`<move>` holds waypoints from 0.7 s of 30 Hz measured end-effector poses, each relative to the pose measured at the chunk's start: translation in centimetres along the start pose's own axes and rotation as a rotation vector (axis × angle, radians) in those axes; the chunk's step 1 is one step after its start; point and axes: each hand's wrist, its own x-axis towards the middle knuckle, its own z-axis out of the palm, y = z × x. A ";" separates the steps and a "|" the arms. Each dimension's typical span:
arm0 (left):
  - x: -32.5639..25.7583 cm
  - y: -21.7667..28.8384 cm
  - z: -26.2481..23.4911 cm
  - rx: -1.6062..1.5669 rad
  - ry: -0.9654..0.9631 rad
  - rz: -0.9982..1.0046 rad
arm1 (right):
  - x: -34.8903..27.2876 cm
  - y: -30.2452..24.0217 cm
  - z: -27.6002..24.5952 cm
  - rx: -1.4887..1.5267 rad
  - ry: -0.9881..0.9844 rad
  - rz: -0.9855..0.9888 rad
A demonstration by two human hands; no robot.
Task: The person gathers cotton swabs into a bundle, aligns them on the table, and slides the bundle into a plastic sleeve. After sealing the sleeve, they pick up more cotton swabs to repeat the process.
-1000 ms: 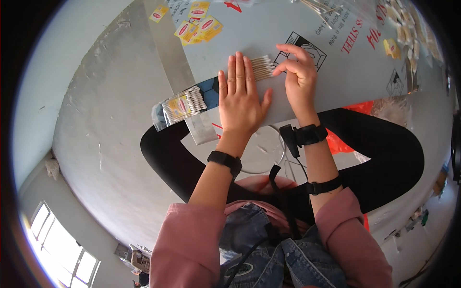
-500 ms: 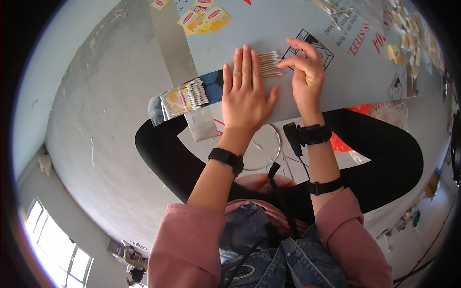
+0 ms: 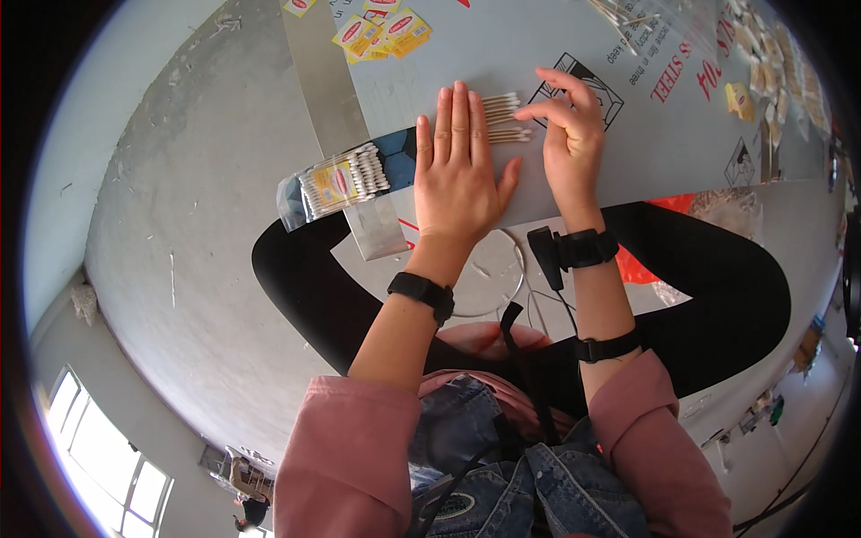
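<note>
Pink sleeves (image 3: 345,457), black wristbands (image 3: 420,292)

One left hand (image 3: 456,184) and one right hand (image 3: 572,134). Two groups of cotton swabs (image 3: 500,109) poking out beside the left hand, too fine to count. One clear packet (image 3: 336,186) full of more swabs. At least four yellow cards (image 3: 406,32) piled together, plus one single yellow card (image 3: 300,6) at the top edge. One yellow piece (image 3: 739,101) at right. Three black straps (image 3: 421,292): one left, two right.

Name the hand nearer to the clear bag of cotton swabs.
Left. The left hand lies flat just right of the bag of cotton swabs, not touching it; the right hand is farther right, beyond the left one.
</note>
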 end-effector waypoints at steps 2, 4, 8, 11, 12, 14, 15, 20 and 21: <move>-0.1 0.1 0.1 -0.009 0.007 0.002 | -0.1 0.2 -0.1 -0.022 -0.014 -0.016; -0.1 0.1 0.0 0.003 -0.001 0.000 | -0.2 0.1 -0.1 -0.022 -0.022 -0.007; 0.0 0.1 0.0 -0.003 0.009 0.000 | 0.0 0.3 0.1 0.047 0.036 -0.002; 0.0 0.0 0.0 -0.016 0.008 -0.002 | 0.0 0.1 0.1 -0.003 -0.001 0.003; 0.0 0.0 0.0 -0.016 0.008 -0.002 | 0.0 0.1 0.1 -0.003 -0.001 0.002; 0.0 0.0 0.0 -0.016 0.008 -0.002 | 0.0 0.2 0.2 -0.041 -0.003 -0.034; 0.0 0.0 0.0 -0.016 0.007 -0.003 | 0.0 0.1 0.2 -0.041 -0.004 -0.035; 0.0 0.1 0.0 -0.019 0.008 -0.002 | -0.1 0.3 0.0 -0.081 -0.019 -0.053; 0.0 0.0 0.0 -0.022 0.004 -0.003 | -0.1 0.3 0.1 -0.080 -0.019 -0.054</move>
